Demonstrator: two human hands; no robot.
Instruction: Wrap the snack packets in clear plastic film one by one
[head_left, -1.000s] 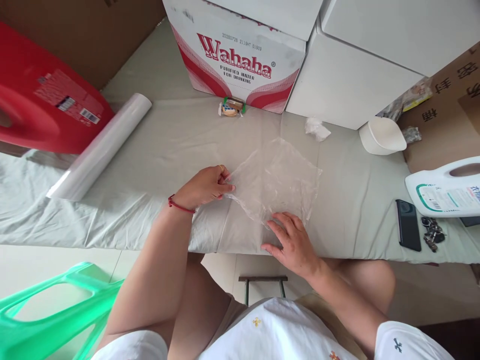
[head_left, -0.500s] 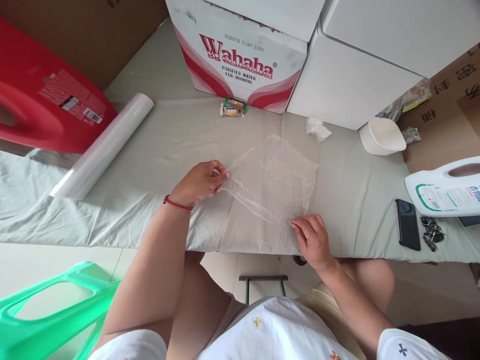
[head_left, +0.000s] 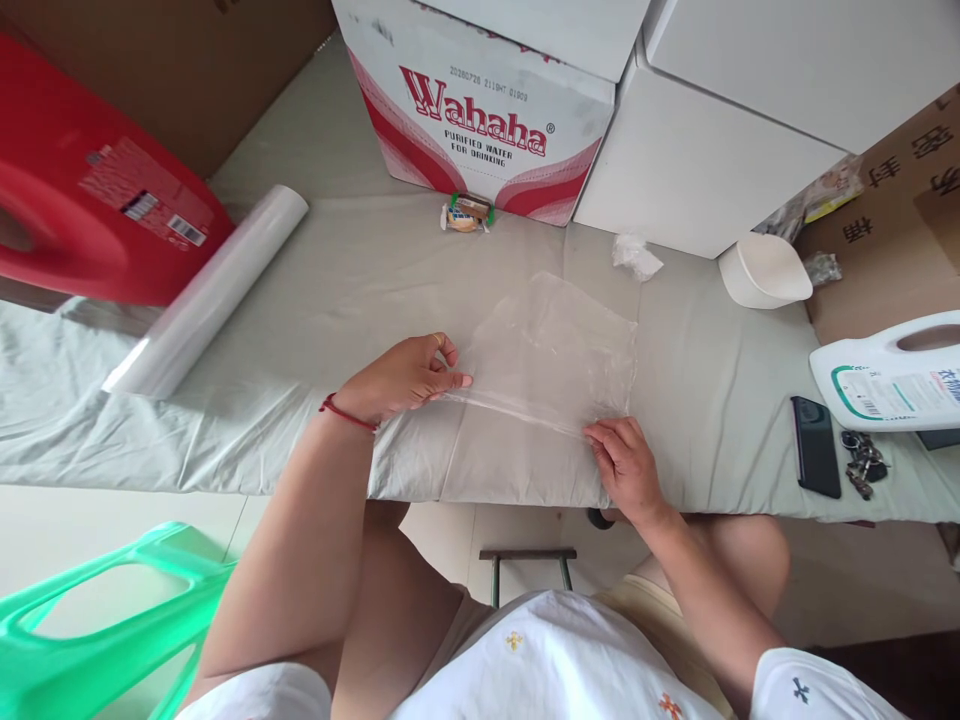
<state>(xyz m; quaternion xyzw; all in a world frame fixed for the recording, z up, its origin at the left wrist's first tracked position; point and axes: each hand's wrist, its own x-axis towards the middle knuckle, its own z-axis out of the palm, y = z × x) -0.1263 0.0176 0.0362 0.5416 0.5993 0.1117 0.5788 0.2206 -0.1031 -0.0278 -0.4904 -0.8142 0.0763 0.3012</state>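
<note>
Clear plastic sheet (head_left: 551,345) spread on cloth (head_left: 352,280)

The right hand (head_left: 628,470) pinches the sheet's near right corner. The left hand (head_left: 401,378), loosely curled, has its thumb at the left corner; whether it grips, I cannot tell. Beyond lie a crumpled white scrap (head_left: 636,258) and, against the water box (head_left: 487,125), small wrapped snacks (head_left: 466,213).

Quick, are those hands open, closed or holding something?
Left hand: touching the clear plastic; whether gripping can't be told.
Right hand: closed, pinching the plastic's near edge.
</note>
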